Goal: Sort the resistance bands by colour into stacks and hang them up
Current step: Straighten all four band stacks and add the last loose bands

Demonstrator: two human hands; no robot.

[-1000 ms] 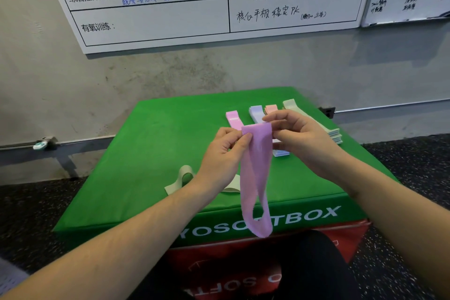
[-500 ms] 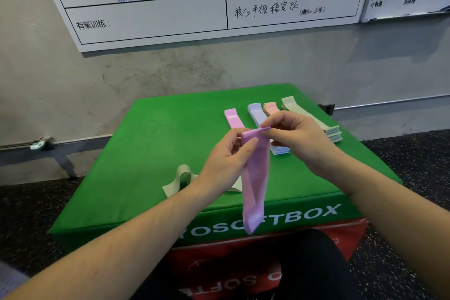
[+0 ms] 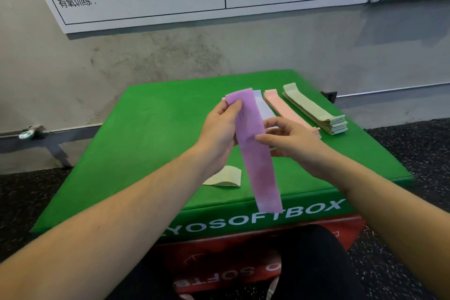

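Above the green bench (image 3: 151, 134), my left hand (image 3: 219, 129) pinches the purple band's (image 3: 255, 153) far end, my right hand (image 3: 292, 140) its middle, long axis toward me.

**Both hands engaged, forearms bare**

Left forearm enters from 7 o'clock and runs up toward centre; the wrist is straight. Left hand (image 3: 220, 129) is raised, back toward the camera, thumb laid across the upper end of the purple band (image 3: 253, 151) and pinching it against the fingers hidden behind.

Right forearm enters from 4 o'clock, angled toward 10 o'clock. Right hand (image 3: 292, 140) sits slightly lower than the left, at its 3 o'clock. Its thumb tip touches the band's right edge at mid-length; the fingers are loosely curled behind the band. Whether they grip it cannot be told.
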